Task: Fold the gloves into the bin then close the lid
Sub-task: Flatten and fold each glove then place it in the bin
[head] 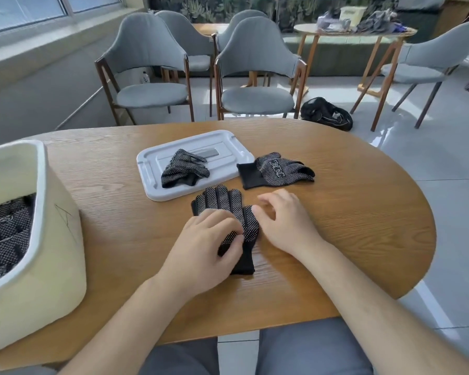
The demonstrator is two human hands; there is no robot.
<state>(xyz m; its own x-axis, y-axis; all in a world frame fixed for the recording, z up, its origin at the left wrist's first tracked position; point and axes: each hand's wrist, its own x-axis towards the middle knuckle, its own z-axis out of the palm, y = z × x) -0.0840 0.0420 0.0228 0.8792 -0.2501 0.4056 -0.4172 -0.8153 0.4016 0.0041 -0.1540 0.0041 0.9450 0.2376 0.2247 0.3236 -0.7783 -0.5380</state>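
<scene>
A black glove with white dots (225, 203) lies flat on the wooden table (349, 212) in front of me, fingers pointing away. My left hand (206, 244) rests on its palm part, thumb and fingers pinching the fabric near the cuff. My right hand (284, 220) hovers just right of the glove with loosely bent fingers, holding nothing. A second glove (276, 169) lies farther back on the table. A third, crumpled glove (184, 169) sits on the grey lid (152, 163). The cream bin (38, 239) stands at the left with several gloves (3, 234) inside.
Grey chairs (255, 74) stand beyond the table's far edge. A black bag (325, 112) lies on the floor behind. Another table (355, 31) with clutter stands at the back right.
</scene>
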